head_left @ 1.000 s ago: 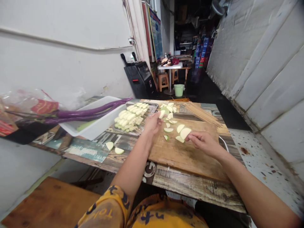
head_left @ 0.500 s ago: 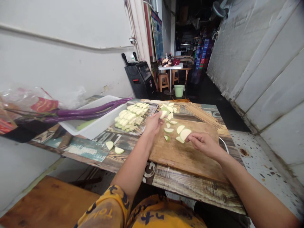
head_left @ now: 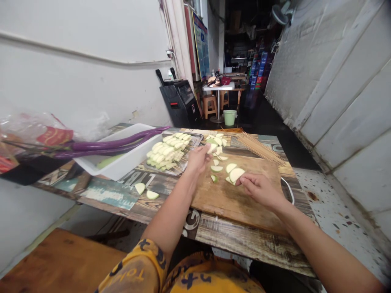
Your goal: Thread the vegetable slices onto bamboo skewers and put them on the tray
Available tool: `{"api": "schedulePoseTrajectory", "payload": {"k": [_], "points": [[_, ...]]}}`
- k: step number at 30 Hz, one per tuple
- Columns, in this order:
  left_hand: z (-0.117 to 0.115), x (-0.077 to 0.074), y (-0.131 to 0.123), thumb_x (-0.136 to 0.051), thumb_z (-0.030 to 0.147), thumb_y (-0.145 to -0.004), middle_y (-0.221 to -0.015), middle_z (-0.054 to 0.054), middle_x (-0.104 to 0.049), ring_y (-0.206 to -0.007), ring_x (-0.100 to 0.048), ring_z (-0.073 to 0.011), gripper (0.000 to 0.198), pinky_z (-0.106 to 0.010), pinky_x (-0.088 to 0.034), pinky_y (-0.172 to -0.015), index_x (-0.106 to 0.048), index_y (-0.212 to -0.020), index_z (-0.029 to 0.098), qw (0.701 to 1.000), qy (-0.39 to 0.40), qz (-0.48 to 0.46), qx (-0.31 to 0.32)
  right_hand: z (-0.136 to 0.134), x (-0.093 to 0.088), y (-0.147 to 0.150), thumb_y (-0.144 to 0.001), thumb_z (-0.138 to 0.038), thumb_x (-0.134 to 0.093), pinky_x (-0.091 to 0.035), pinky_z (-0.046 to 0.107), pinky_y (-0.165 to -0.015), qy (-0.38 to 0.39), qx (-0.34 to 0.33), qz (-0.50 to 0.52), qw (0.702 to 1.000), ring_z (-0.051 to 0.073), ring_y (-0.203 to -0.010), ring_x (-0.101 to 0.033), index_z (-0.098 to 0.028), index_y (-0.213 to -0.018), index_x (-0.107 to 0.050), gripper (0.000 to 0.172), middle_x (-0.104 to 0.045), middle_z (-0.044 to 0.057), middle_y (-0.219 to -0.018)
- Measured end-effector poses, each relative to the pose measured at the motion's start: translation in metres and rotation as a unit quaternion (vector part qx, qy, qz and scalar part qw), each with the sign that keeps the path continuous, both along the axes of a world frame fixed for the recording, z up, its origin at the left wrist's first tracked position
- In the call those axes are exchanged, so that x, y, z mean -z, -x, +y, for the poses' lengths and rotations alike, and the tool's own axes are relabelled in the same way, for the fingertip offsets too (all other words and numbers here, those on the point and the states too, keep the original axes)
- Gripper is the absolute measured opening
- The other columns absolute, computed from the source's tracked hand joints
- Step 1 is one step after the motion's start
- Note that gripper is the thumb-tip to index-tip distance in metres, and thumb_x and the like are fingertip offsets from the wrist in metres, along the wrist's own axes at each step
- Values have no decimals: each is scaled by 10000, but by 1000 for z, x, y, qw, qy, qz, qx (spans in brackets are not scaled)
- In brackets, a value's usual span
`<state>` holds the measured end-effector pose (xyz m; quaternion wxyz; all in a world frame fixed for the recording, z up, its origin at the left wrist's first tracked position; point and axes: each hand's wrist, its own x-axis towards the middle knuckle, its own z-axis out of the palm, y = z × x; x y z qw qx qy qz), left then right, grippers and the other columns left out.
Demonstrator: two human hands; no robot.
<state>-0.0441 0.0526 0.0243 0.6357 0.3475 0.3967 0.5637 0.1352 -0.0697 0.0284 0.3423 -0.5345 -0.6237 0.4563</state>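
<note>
My right hand (head_left: 258,188) pinches a half-moon slice of pale green squash (head_left: 236,175) by its edge, over the wooden cutting board (head_left: 238,207). My left hand (head_left: 199,158) is closed, with a squash slice (head_left: 211,149) between its fingertips, at the board's far left edge. Several loose slices (head_left: 216,168) lie on the board between my hands, and a pile of slices (head_left: 219,140) lies beyond its far edge. Left of my left hand, a metal tray (head_left: 198,140) holds stacked skewered squash slices (head_left: 168,150).
Bamboo skewers (head_left: 259,148) lie behind the board. At left stands a white bin (head_left: 114,174) with long purple eggplants (head_left: 113,142) across it, beside plastic bags (head_left: 55,132). Two squash slices (head_left: 152,195) rest on the table's near left. A white cord (head_left: 291,189) loops right of the board.
My right hand has shifted slightly left with its slice, just above the board. My left hand has stayed nearly in place, still closed on its slice.
</note>
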Motion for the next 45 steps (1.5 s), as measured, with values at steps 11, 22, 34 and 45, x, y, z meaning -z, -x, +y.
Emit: {"api": "schedulePoseTrajectory", "payload": {"k": [11, 22, 34, 45], "points": [[-4, 3, -5, -631, 140, -710, -584, -57, -617, -372, -423, -9, 95, -113, -225, -336, -568, -696, 71, 1000, 11, 18, 14, -2, 11, 9, -758, -433, -478, -150, 201, -361, 46, 27, 70, 996, 47, -333, -206, -159, -740, -562, 287, -305, -95, -411], [-14, 3, -23, -550, 387, -806, -865, -126, -682, -722, -628, -145, 290, -227, -465, -579, -560, -895, 111, 995, 80, -67, -4, -1, 24, 25, -749, -492, -549, -159, 177, -318, 113, 27, 242, 963, 35, -322, -135, -174, -788, -523, 321, -272, -123, -396], [-21, 7, -36, -551, 213, -784, -691, -72, -670, -704, -653, -139, 117, -293, -503, -752, -576, -741, 108, 992, -12, -57, -112, -9, 33, 24, -766, -164, -432, -213, 256, -468, -220, 51, -370, 901, 130, -442, -409, -150, -754, -591, 161, -527, 52, -501], [-19, 8, -24, -548, 187, -783, -678, -93, -664, -642, -645, -138, 107, -330, -506, -750, -578, -780, 84, 993, 23, -108, -45, 1, 29, 28, -749, -449, -573, -136, 185, -329, 144, -6, 323, 935, 29, -312, -118, -169, -813, -520, 293, -240, -131, -417]]}}
